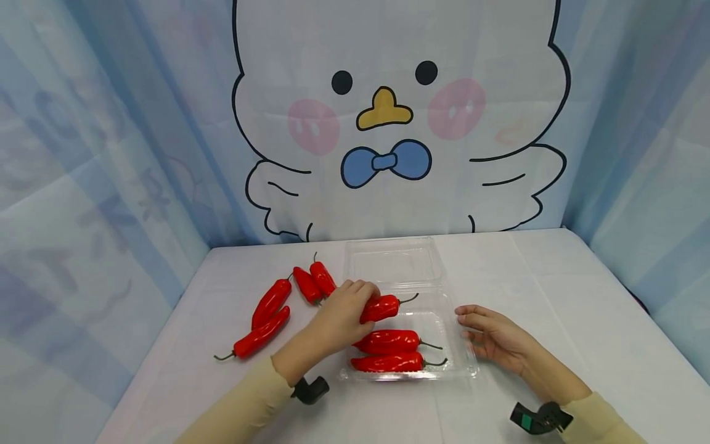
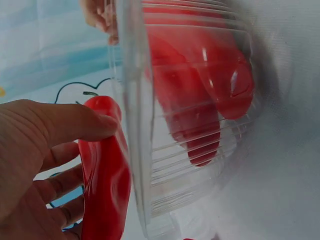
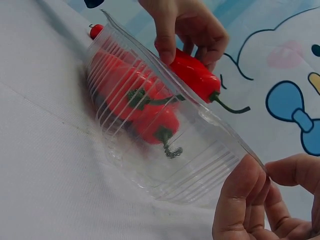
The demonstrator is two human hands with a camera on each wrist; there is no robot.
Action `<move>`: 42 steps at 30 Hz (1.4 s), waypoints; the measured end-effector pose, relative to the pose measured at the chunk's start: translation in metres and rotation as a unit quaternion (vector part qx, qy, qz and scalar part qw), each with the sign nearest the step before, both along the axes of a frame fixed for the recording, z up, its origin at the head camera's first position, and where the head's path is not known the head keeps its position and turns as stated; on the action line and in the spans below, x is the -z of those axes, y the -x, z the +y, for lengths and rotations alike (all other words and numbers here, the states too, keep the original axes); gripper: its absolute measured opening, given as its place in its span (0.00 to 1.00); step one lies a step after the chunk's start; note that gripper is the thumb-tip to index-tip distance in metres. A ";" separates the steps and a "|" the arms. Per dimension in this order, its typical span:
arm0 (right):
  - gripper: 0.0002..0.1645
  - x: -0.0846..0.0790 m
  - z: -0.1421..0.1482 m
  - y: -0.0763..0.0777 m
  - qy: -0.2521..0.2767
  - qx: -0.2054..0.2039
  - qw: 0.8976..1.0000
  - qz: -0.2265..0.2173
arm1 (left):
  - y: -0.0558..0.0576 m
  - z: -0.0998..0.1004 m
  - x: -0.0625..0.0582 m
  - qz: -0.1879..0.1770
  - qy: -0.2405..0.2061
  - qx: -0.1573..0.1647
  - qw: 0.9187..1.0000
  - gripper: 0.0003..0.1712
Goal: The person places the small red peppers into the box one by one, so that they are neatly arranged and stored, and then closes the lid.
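Note:
My left hand (image 1: pixel 341 317) grips a red chili pepper (image 1: pixel 381 308), thumb on one side and fingers on the other, above the clear plastic container (image 1: pixel 452 336). In the left wrist view this pepper (image 2: pixel 106 175) is beside the container's rim, outside its wall. Two more red peppers, a rear one (image 1: pixel 388 341) and a front one (image 1: pixel 388 362), lie side by side in the container, green stems pointing right. My right hand (image 1: pixel 501 339) is at the container's right edge; the right wrist view shows its thumb and fingers pinching the rim (image 3: pixel 250 152).
The container's clear lid (image 1: pixel 394 262) lies folded back behind it. Several red peppers lie loose on the white table (image 1: pixel 554 296) to the left, among them a front one (image 1: pixel 262 335) and a rear one (image 1: pixel 307 285). A printed curtain (image 1: pixel 383 209) hangs behind the table.

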State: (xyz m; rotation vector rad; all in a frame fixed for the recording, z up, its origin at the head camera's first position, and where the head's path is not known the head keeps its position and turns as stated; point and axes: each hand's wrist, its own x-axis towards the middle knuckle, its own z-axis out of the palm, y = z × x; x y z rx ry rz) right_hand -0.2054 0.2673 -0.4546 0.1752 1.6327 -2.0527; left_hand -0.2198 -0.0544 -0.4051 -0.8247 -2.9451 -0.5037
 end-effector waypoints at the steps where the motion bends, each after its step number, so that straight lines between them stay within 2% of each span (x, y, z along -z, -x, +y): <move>1: 0.09 0.000 0.000 0.000 0.000 0.001 1.000 0.000 | 0.001 0.001 0.000 -0.002 0.004 0.003 1.000 0.27; 6: 0.08 -0.001 0.000 0.000 0.004 -0.003 1.000 0.000 | 0.006 0.004 0.004 0.001 0.030 0.023 0.999 0.19; 11: 0.09 -0.002 -0.001 0.000 0.001 -0.002 1.000 -0.001 | 0.009 0.007 0.006 0.002 0.032 0.046 0.998 0.18; 20: 0.10 -0.002 -0.003 0.000 -0.009 0.003 1.000 -0.007 | 0.017 0.011 0.012 -0.021 0.016 0.084 0.996 0.15; 26: 0.09 -0.001 -0.003 -0.002 -0.011 0.009 1.000 -0.008 | 0.019 0.014 0.015 -0.020 0.032 0.104 0.994 0.14; 34: 0.08 -0.001 -0.001 -0.002 -0.006 0.006 1.000 0.001 | 0.017 0.012 0.018 -0.045 0.029 0.093 0.994 0.16; 42: 0.08 0.000 -0.001 -0.001 -0.005 0.000 1.000 0.004 | 0.017 0.008 0.021 -0.035 0.042 0.085 0.995 0.15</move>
